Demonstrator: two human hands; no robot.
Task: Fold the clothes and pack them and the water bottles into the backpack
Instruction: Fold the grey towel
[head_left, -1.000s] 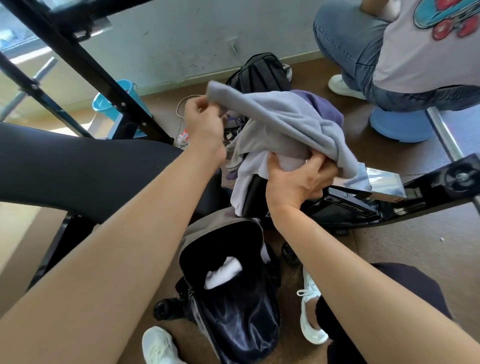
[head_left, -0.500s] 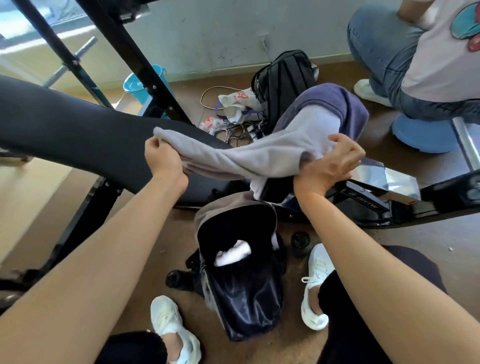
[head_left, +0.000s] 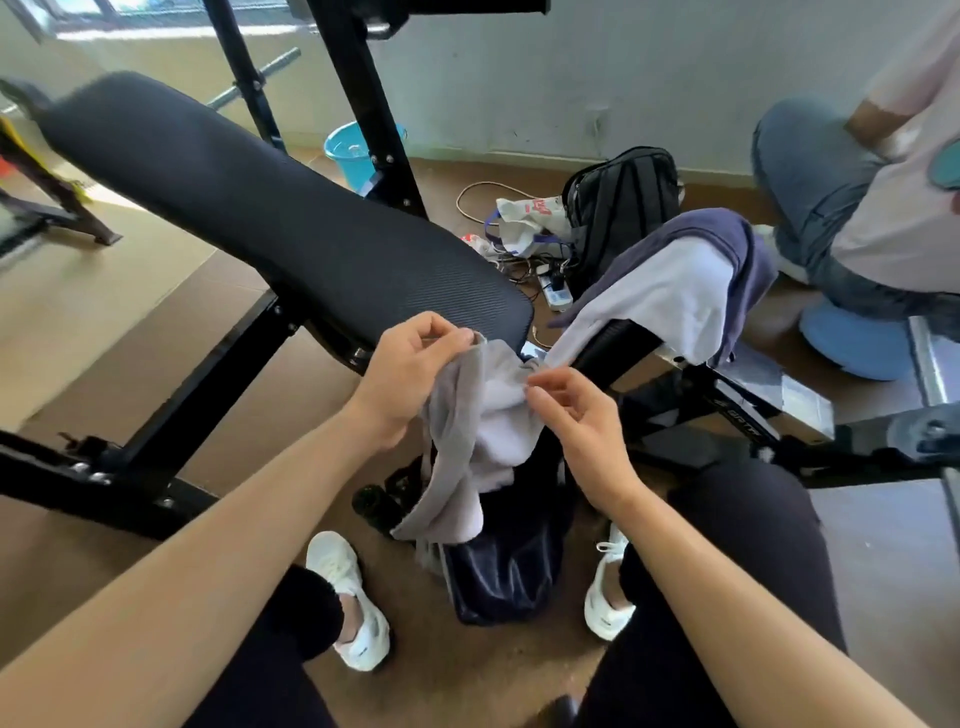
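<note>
Head view, looking down past both forearms. Left hand (head_left: 410, 371) pinches the upper edge of a grey garment (head_left: 467, 447) between thumb and fingers; right hand (head_left: 576, 415) grips the same garment at a bunched fold just beside it, fingers curled. The cloth hangs down from both hands and drapes over the mouth of the backpack (head_left: 509, 566), which stands on the floor directly below the hands, between two white shoes (head_left: 353, 603). The draped cloth hides the backpack's opening, so its contents cannot be told. Dark bottles (head_left: 382, 501) lie on the floor below the left hand, touching the backpack's left side and partly covered by the hanging cloth. Beyond the right hand, a white garment (head_left: 675, 296) and a purple garment (head_left: 748, 249) lie over a raised black pad of the exercise bench, the white one's lower corner reaching toward the right hand's fingertips. Beyond the left hand stretches the long padded surface (head_left: 249, 208) of the bench, its black frame (head_left: 358, 104) rising behind. Farther off, past the garments, a second black bag (head_left: 623, 202) stands by the wall with a printed carrier bag (head_left: 524, 223), loose cables and a power strip (head_left: 556, 293) beside it. A blue bucket (head_left: 348, 153) sits behind the frame. To the far right of the hands, a seated person in jeans (head_left: 810, 197) occupies a blue stool (head_left: 857, 343).
</note>
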